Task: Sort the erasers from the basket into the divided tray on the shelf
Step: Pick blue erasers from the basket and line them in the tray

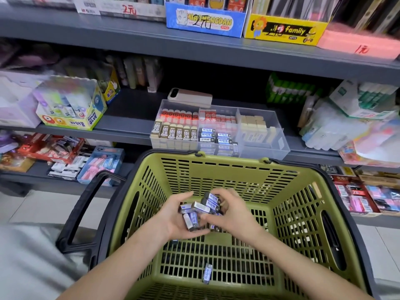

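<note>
Shop aisle, grey metal shelves [129,124] over pale floor tiles. Left on the middle shelf: a Power Glue display box [71,105], then a phone [190,97] lying just behind the clear divided tray [218,128], whose compartments hold 2B, red-sleeved, dark-sleeved and plain cream erasers. Right of the tray, blurred glue-stick packs. Green slotted basket [216,213] with a black handle [80,211] sits below the tray, blocking the lower shelf's middle. Inside the basket, the left hand [175,215] is cupped palm-up under a clump of dark-sleeved erasers [203,210]; the right hand [231,211] is closed on the same clump from the right. One loose eraser [207,273] lies on the basket floor.
</note>
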`<state>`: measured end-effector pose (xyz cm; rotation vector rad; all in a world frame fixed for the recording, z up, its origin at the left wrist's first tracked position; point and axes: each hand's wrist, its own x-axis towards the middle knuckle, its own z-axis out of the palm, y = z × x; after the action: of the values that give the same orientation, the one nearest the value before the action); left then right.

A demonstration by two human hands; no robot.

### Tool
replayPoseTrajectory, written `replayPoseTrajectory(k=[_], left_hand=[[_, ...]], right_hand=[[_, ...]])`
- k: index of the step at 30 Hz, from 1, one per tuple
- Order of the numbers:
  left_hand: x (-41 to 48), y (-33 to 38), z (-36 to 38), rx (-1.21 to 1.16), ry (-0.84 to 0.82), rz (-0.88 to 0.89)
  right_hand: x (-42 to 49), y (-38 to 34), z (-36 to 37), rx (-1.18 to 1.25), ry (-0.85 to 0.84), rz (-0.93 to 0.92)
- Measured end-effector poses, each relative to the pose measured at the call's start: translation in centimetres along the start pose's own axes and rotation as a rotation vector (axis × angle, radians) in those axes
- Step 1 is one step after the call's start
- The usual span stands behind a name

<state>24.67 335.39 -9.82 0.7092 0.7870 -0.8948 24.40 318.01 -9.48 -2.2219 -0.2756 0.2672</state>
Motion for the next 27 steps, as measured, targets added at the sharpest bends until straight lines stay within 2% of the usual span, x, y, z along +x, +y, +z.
replayPoseTrajectory(k=[2,4,9,13,17,20,23,27], left_hand=[[-0.6,0.2,0.7,0.013,-0.115,-0.007],[-1.2,0.6,1.4,0.03,-0.154,0.03],[-2.3,1.4,2.3,-0.067,-0.197,0.126],[-3.3,2.2,3.2,-0.128,-0.222,0.19],[-3.9,2.9,4.0,-0.158,-0.235,0.216],[-4.8,4.0,4.2,-0.09,-0.273,0.237],[-5.6,5.5,4.3,0.028,-0.363,0.306],[-6.0,7.5,4.8,0.107,-0.387,0.427]], right_hand=[[0.3,-2.1,-0.8,-0.125,-0.027,-0.062],[0.7,-3.6,-1.1,-0.21,-0.054,-0.102],[1.2,-5.3,-2.2,-0.144,0.03,-0.085],[1.1,-6.1,-3.2,0.015,0.167,-0.008],[1.3,-7.0,-5.2,0.157,0.154,-0.004],[2.4,-7.8,-7.9,0.333,0.181,0.008],[5.0,-8.2,-10.4,0.209,0.245,-0.033],[9.8,-7.8,-12.1,-0.07,0.257,-0.025]])
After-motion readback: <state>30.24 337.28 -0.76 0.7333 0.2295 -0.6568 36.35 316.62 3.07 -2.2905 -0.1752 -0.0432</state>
